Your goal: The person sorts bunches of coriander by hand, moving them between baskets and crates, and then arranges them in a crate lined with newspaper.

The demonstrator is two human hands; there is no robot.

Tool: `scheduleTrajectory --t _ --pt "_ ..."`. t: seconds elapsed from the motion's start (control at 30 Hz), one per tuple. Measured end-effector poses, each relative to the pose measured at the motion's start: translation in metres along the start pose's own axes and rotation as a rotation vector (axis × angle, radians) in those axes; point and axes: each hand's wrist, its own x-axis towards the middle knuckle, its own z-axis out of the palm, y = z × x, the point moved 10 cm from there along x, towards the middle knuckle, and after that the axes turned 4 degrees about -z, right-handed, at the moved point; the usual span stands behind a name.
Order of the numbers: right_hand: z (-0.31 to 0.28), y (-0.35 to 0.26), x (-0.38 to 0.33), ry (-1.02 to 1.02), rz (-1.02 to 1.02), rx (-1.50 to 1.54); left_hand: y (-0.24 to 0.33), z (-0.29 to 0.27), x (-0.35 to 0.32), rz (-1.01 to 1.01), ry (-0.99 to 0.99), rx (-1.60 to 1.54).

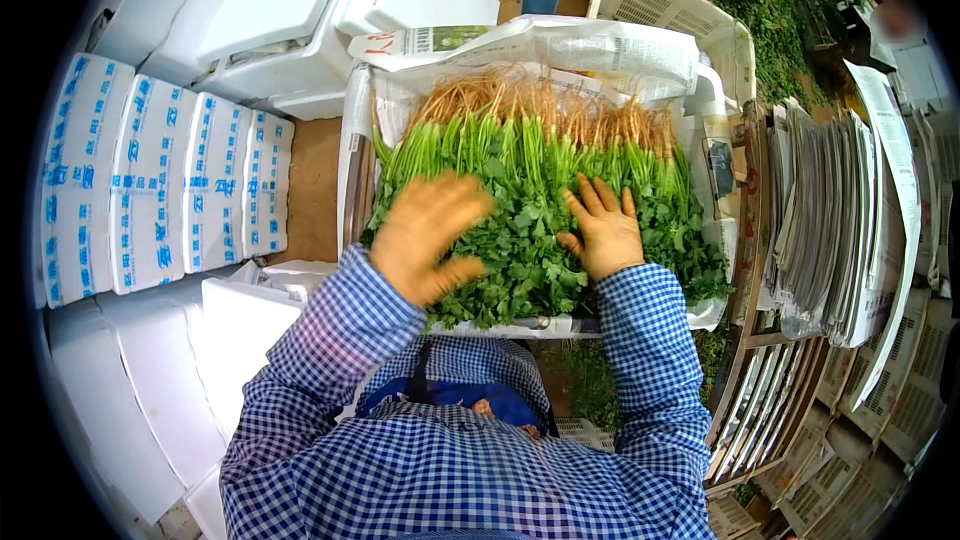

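Both hands flat, fingers spread, left hand [425, 237] & right hand [602, 230] gripping nothing, pressing herbs [530, 175]: light, soft, bruise easily—prob. best lifted by stems.

both forearms enter from the lower edge in blue checked sleeves, reaching forward. left hand [428, 237] open, palm down, fingers spread and blurred. right hand [603, 229] open, flat, palm down, fingers together, pointing forward. hands apart, roughly level.
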Motion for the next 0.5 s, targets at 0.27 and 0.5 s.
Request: scheduleTrajectory --t 0.27,0.5 --pt "-0.101 -0.021 0.015 0.541 -0.006 0.429 -0.113 0.019 -0.047 -0.579 0.286 -0.199" --pt "-0.014 -0.057 0.104 0.074 0.095 0.233 -0.124 0.033 -0.038 -0.811 0.149 -0.255"
